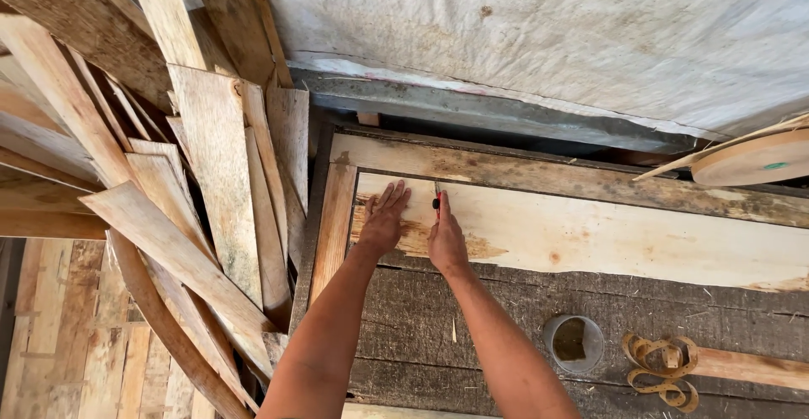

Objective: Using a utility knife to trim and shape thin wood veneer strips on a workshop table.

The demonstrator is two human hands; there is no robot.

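While a small round tin [573, 343] sits nearest me on the dark counter [506, 301], I see my left hand [383, 217] spread flat, likely pinning the pale board [607, 233]; my right hand [445, 238] is closed around a pencil [436, 196], tip on that board, just beside the left.

Pale plank [590, 233] flat on workbench [472, 326]

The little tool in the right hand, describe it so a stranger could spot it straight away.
Start at the pale plank lying across the dark workbench. Near its left end the left hand lies flat, and the right hand beside it pinches a slim marking tool. Its red and black tip is the only bright colour there.
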